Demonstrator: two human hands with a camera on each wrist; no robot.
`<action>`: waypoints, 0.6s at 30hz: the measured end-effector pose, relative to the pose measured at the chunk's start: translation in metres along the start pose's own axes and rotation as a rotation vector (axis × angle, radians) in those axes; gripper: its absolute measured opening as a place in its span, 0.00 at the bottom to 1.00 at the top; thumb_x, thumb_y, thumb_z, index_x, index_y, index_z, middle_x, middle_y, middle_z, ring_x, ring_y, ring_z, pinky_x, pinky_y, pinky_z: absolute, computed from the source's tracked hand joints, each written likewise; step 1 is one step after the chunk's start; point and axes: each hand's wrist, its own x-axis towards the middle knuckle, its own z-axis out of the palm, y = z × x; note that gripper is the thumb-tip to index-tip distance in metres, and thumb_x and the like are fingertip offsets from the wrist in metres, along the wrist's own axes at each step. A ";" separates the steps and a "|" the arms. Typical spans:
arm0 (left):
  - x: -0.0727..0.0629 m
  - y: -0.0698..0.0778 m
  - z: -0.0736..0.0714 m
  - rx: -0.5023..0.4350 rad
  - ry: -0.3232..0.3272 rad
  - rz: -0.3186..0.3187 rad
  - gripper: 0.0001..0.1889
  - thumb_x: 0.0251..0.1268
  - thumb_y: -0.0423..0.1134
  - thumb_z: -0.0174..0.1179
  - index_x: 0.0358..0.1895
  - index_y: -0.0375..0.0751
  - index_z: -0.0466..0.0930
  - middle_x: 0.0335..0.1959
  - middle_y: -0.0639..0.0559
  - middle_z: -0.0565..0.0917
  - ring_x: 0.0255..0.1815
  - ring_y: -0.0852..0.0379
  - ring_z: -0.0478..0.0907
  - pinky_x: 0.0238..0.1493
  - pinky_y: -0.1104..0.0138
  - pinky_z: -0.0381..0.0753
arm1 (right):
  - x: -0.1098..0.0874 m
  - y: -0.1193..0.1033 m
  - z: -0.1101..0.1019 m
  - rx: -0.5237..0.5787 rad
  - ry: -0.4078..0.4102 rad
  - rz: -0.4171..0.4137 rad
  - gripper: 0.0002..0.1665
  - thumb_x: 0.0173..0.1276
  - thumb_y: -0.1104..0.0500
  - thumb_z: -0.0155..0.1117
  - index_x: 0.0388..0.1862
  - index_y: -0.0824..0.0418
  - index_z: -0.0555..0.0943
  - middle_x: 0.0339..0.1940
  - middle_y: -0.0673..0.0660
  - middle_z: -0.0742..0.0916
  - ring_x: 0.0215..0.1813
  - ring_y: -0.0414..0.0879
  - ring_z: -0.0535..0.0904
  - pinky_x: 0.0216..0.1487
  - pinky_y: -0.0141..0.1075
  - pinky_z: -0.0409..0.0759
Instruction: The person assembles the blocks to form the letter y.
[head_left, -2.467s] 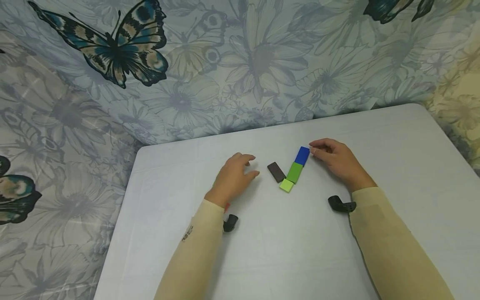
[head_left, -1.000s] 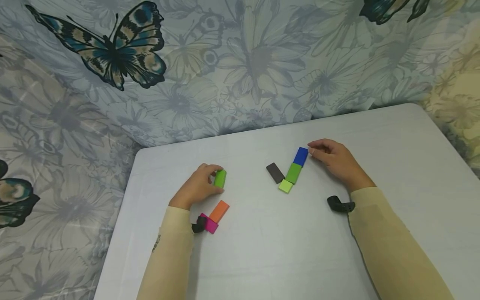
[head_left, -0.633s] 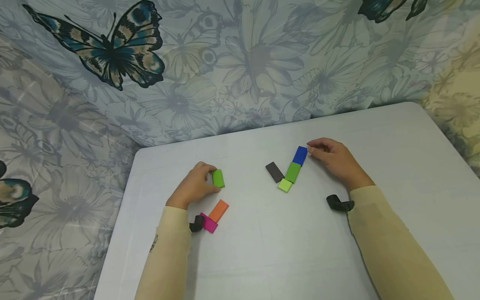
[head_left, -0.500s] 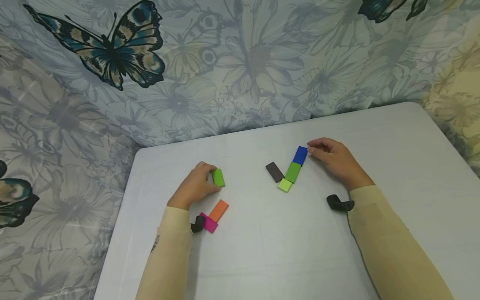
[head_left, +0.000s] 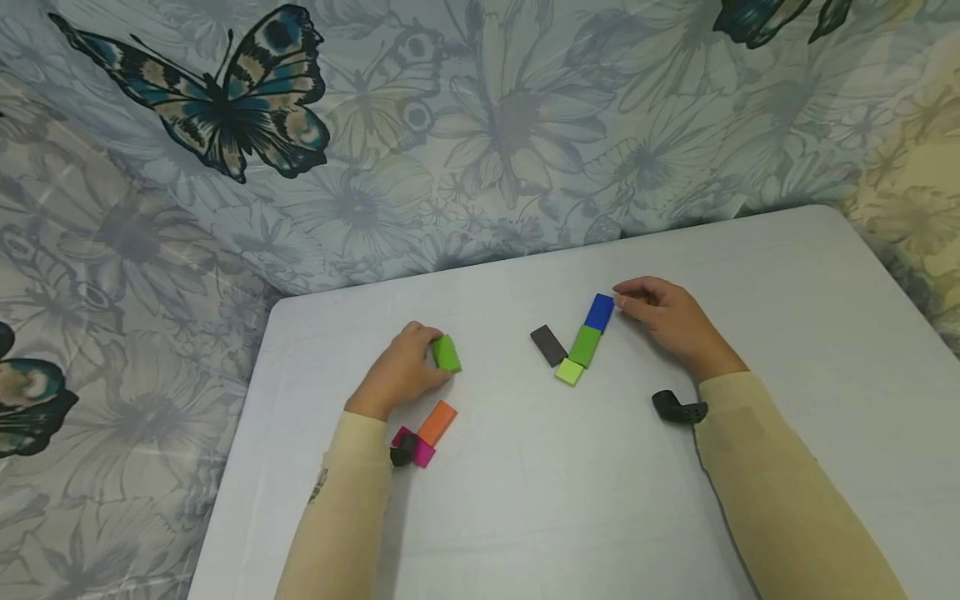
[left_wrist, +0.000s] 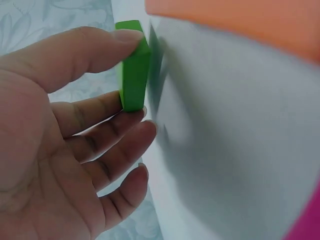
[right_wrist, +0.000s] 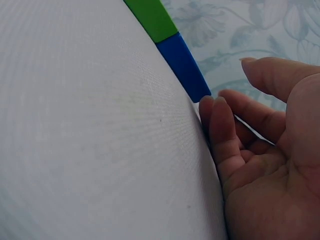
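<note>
My left hand [head_left: 402, 368] pinches a bright green block [head_left: 447, 354] between thumb and fingers, on the left of the table. In the left wrist view the thumb lies on one end of the green block [left_wrist: 134, 75] and fingers on the other; its shadow falls on the white surface. My right hand [head_left: 671, 321] rests at the far end of a blue block [head_left: 599, 313], fingers loosely bent and thumb apart. In the right wrist view the fingertips are beside the end of the blue block [right_wrist: 185, 67], with nothing held.
A darker green block [head_left: 584, 346] adjoins the blue one, then a lime block [head_left: 569, 372]. A dark brown block [head_left: 549, 345] slants off the lime one. Near my left wrist lie an orange block [head_left: 437, 422] and a magenta block [head_left: 424, 454], partly covered by the wrist camera [head_left: 402, 450].
My left hand moved left from near the brown block and took hold of the bright green block. Lately it has shifted slightly right and turned the block. The right hand stays put.
</note>
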 end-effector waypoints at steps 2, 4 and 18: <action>0.000 0.004 -0.001 -0.015 0.008 0.009 0.35 0.67 0.41 0.76 0.74 0.33 0.76 0.64 0.44 0.77 0.56 0.48 0.77 0.62 0.53 0.79 | 0.000 0.000 0.000 -0.003 0.001 -0.004 0.29 0.85 0.43 0.63 0.72 0.62 0.80 0.68 0.63 0.83 0.66 0.58 0.76 0.68 0.56 0.70; 0.000 0.008 -0.002 -0.036 0.022 0.013 0.34 0.68 0.42 0.75 0.74 0.34 0.76 0.60 0.46 0.78 0.53 0.49 0.76 0.57 0.54 0.80 | 0.000 0.001 0.000 -0.003 -0.001 -0.005 0.29 0.85 0.43 0.63 0.72 0.62 0.80 0.68 0.63 0.83 0.66 0.57 0.76 0.68 0.56 0.70; 0.016 0.042 0.000 -0.104 0.129 0.054 0.31 0.67 0.45 0.76 0.69 0.36 0.82 0.55 0.49 0.79 0.49 0.50 0.78 0.52 0.56 0.81 | 0.000 -0.001 0.000 -0.005 0.000 -0.008 0.29 0.85 0.43 0.63 0.72 0.62 0.81 0.68 0.63 0.83 0.66 0.58 0.76 0.68 0.56 0.70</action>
